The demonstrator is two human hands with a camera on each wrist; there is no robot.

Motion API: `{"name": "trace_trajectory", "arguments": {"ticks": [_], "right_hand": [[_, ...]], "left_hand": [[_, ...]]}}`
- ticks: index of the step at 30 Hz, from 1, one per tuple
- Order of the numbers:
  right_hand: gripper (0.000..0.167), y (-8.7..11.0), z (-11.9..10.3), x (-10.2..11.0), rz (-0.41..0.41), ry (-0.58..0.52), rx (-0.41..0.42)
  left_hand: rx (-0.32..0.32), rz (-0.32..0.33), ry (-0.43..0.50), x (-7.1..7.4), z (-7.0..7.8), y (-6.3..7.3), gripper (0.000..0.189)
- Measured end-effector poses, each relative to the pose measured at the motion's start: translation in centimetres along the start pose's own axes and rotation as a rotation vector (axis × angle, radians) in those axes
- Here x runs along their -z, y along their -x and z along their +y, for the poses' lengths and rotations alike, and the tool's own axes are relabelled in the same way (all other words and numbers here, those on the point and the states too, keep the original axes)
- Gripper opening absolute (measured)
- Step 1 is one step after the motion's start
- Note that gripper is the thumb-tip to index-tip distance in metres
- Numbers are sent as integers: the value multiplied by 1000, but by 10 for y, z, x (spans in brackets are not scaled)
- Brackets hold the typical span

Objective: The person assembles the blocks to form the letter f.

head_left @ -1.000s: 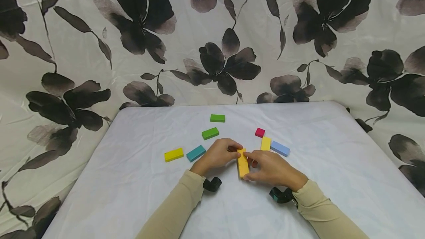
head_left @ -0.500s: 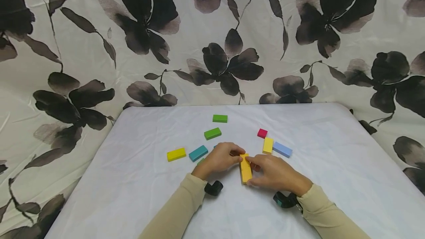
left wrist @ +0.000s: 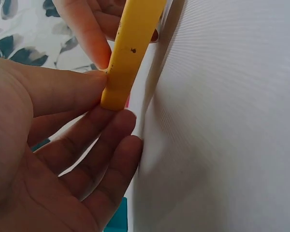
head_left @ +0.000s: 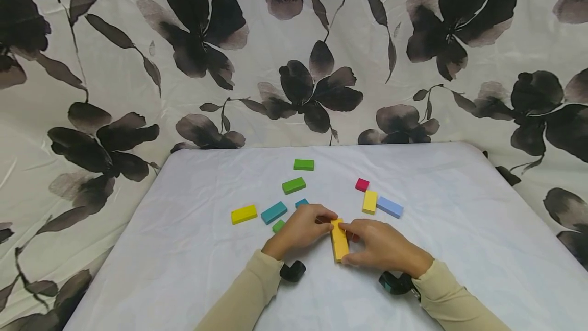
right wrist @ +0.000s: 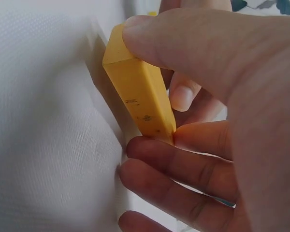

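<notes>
Both hands hold one yellow-orange wooden block (head_left: 340, 241), which points lengthwise toward the person. My left hand (head_left: 300, 229) pinches its far end between thumb and fingertips, as the left wrist view also shows around the block (left wrist: 128, 58). From the right side, my right hand (head_left: 386, 244) grips it, thumb on the near end and index finger toward the far end. In the right wrist view the block (right wrist: 140, 92) shows dark marks on one face. Just past the left hand lie a green block (head_left: 278, 226) and a teal block (head_left: 301, 202), both partly hidden.
Left of the hands are a yellow block (head_left: 244, 214) and a teal block (head_left: 274, 212). Farther back lie green blocks (head_left: 294, 185). Beyond the right hand sit a red block (head_left: 362, 184), a light yellow block (head_left: 369, 202) and a blue block (head_left: 390, 207) on the white-covered table (head_left: 184, 269).
Both hands have drawn the yellow-orange block a little toward the person. The green and teal blocks behind the left hand have come into view.
</notes>
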State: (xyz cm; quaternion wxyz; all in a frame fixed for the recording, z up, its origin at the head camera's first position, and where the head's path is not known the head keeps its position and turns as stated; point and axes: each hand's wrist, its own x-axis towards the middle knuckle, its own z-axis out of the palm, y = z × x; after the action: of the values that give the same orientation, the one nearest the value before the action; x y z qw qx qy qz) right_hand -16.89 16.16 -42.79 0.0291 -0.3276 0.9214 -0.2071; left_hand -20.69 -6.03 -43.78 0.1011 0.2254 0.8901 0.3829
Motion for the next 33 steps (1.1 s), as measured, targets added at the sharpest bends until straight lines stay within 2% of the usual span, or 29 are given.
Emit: {"name": "trace_trajectory", "arguments": {"ticks": [9, 22, 33], "right_hand": [[67, 3, -2, -4, 4, 5, 17], [69, 3, -3, -7, -9, 15, 37], [71, 4, -5, -5, -24, 30, 40]], "left_hand": [[8, 0, 25, -1, -3, 7, 24], [31, -4, 18, -1, -4, 7, 23], [8, -13, 30, -1, -5, 8, 20]]}}
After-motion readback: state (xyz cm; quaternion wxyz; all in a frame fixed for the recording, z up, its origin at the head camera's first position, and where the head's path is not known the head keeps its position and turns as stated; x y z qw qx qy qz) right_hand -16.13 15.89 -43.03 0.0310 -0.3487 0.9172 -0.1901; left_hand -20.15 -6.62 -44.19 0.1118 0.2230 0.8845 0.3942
